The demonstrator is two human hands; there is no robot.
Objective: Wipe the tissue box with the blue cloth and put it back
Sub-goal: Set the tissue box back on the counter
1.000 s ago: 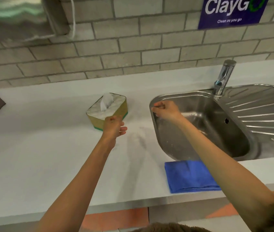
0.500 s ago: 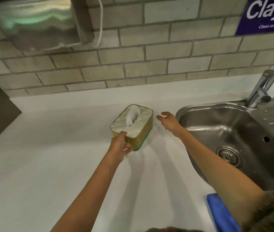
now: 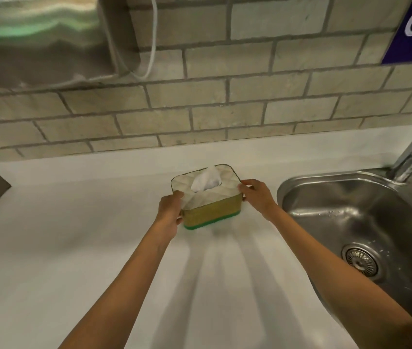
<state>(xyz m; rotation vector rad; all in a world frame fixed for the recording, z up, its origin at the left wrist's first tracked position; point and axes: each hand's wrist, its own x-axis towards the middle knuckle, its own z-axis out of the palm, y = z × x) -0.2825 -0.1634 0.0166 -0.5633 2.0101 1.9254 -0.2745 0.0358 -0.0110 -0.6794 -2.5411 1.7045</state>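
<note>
Right hand (image 3: 256, 197) has come over from the sink (image 3: 351, 217) & now grips the tissue box (image 3: 207, 197) w/ left hand (image 3: 170, 210), both fingers clasping its ends, prob lifting it; cloth's out of view.

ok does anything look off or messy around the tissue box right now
Nothing stands out. The tissue box sits upright between the left hand and right hand, a tissue poking from its top. A few water drops cling inside the sink.

The tissue box (image 3: 208, 200) is gold-sided with a green base and a quilted white top, a white tissue poking up. It sits upright and level on the white surface, just left of the sink.
</note>
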